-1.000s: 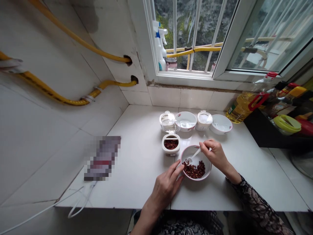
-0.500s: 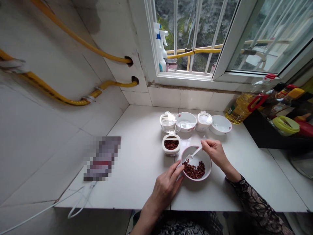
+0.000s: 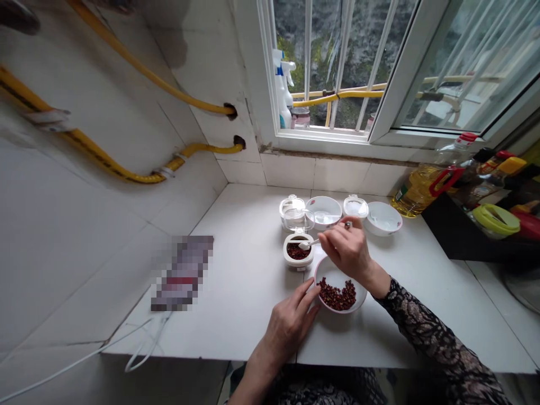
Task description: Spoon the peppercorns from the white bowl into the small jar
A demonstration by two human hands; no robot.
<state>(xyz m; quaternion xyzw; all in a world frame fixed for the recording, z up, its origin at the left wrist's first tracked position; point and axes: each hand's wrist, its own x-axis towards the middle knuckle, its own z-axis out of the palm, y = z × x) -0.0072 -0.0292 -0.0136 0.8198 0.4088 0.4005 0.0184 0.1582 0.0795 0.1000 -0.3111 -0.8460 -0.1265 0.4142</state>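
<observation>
My right hand (image 3: 346, 247) pinches a small white plastic spoon (image 3: 311, 243). The spoon's tip is over the mouth of a white seasoning jar (image 3: 298, 265), which holds dark red Sichuan peppercorns (image 3: 296, 251) and has its clear lid raised. My left hand (image 3: 291, 318) grips the left side of a white bowl (image 3: 327, 269) with a pink rim, fingers and thumb against its wall. A heap of the same peppercorns (image 3: 340, 295) lies in this bowl, towards the near side. My right hand and wrist cover part of the bowl's far right rim.
Behind stand two more white jars (image 3: 291, 205) (image 3: 355, 206) and two white bowls (image 3: 324, 209) (image 3: 383, 218). An oil bottle (image 3: 411, 194) and a black box of condiments (image 3: 447, 228) are at right. A blurred-out object (image 3: 185, 270) with a white cable lies left.
My right hand has moved the spoon from inside the bowl up and left to the jar. My left hand stays on the bowl. The whole view has shifted slightly.
</observation>
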